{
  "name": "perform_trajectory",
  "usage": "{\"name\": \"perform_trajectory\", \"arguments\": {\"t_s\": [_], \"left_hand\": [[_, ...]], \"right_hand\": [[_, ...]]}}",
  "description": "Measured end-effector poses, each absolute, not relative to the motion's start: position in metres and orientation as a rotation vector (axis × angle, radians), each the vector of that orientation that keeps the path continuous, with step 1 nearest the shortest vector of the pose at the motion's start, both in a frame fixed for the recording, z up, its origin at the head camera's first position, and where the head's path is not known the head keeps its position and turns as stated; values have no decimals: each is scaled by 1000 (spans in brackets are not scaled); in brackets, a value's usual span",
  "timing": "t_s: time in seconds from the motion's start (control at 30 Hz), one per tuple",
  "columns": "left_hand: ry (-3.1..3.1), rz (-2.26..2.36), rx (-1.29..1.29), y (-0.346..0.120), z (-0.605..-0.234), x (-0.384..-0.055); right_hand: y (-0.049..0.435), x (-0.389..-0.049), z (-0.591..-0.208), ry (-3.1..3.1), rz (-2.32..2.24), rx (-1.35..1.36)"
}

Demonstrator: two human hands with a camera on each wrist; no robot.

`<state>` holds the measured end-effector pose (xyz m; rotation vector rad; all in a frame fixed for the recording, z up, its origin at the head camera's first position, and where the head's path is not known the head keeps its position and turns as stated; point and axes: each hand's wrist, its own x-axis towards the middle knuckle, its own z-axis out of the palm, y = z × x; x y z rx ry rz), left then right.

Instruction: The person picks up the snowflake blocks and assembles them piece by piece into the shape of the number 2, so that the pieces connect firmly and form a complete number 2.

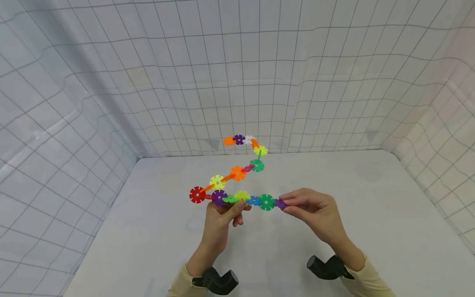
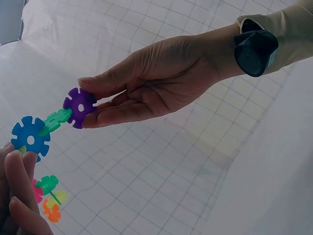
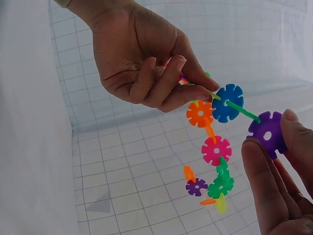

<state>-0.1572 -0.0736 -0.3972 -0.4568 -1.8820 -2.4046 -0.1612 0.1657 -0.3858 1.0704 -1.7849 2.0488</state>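
A chain of notched plastic discs in many colours, slotted edge to edge, hangs in a zigzag in front of me. My left hand (image 1: pixel 219 222) pinches the yellow disc (image 1: pixel 242 196) between thumb and fingers. Beside it follow a blue disc (image 3: pixel 227 103) and a green disc (image 1: pixel 266 202). At the chain's right end, my right hand (image 1: pixel 315 210) pinches a purple disc (image 2: pixel 80 107), which joins the green one. From the red disc (image 1: pixel 197 194) at the left, the chain bends back through orange, yellow and pink discs to an orange disc (image 1: pixel 228 141) at the far end.
A pale flat surface (image 1: pixel 371 214) lies below the hands. White cloth with a grid pattern (image 1: pixel 259 74) rises at the back and on both sides. Each wrist wears a black camera mount (image 1: pixel 219 281).
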Motion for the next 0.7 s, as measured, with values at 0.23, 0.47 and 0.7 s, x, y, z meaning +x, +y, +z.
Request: {"name": "perform_trajectory", "arguments": {"t_s": [0.23, 0.47, 0.7], "left_hand": [[-1877, -2414, -462, -74, -397, -156], [-1867, -2402, -515, -72, -397, -153], [-1848, -2364, -506, -70, -399, -153]], "right_hand": [[167, -160, -384, -1831, 2108, 1051], [169, -160, -384, -1849, 2106, 1037], [165, -160, -388, -1786, 2142, 999]]}}
